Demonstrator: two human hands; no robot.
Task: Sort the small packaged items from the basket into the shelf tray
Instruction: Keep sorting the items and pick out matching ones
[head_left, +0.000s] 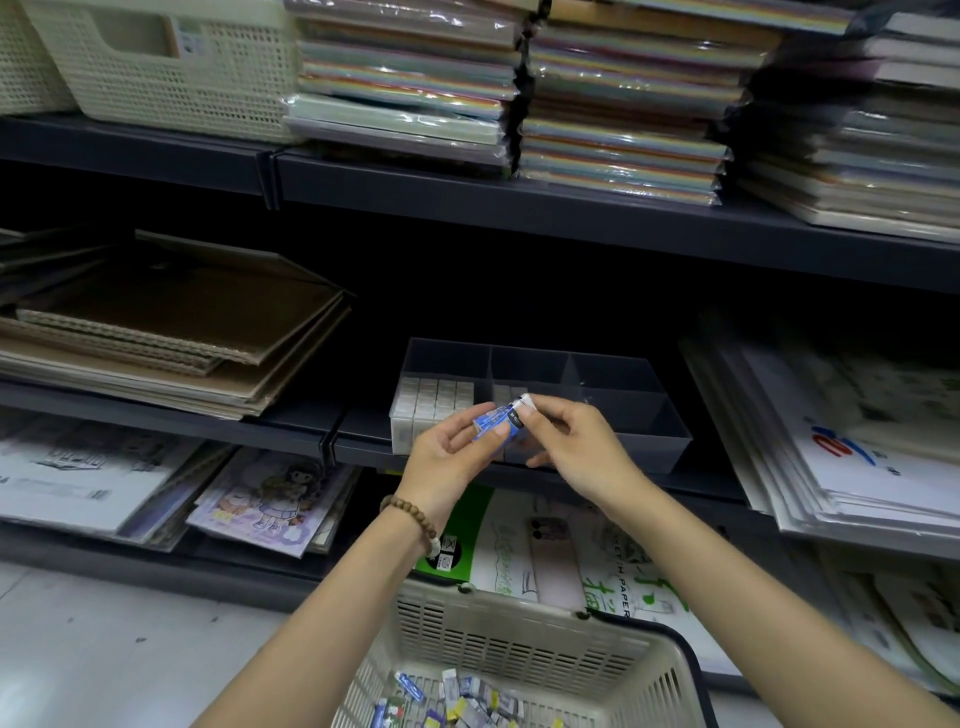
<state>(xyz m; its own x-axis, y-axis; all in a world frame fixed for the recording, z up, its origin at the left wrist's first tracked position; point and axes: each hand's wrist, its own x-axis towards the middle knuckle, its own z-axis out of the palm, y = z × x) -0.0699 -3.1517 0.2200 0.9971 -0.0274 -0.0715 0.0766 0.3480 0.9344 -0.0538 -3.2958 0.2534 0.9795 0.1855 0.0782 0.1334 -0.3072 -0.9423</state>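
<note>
Left hand (451, 453) clamps small blue packs (491, 425); right hand (577, 448) pinches one end, likely peeling it off for the tray (640, 442) just beyond. Basket (519, 635) sits near, below both hands.

Head camera looks forward and down, close on shelf tray (670, 447) and basket (524, 629).

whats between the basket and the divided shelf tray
Head view: the left hand and right hand, both pinching a small blue packet, just before the tray; lower down, a green-and-white sketch pad on the shelf behind the basket.
</note>
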